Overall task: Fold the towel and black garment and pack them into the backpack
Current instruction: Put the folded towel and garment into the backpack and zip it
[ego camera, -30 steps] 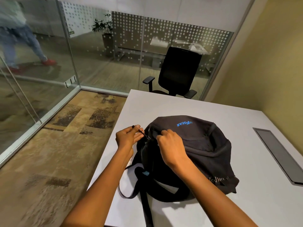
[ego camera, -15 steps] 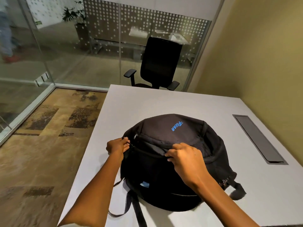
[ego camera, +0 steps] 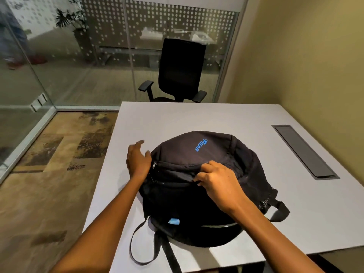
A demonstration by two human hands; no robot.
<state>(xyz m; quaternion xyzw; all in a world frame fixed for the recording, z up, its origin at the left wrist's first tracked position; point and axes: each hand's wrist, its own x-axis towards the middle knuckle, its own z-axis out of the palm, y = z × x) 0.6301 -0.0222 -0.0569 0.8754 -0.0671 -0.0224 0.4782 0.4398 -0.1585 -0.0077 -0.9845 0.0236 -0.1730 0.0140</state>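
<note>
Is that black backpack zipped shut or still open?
It looks zipped shut: the backpack bulges on the table, no opening or contents show, and a zipper pull sits at its left end.

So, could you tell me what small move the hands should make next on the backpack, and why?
Probably lift the right hand away from the backpack. Its fingers pinch the fabric at the zip line, which looks closed, the left hand is open beside the zipper pull, and no towel or garment shows on the table.
</note>
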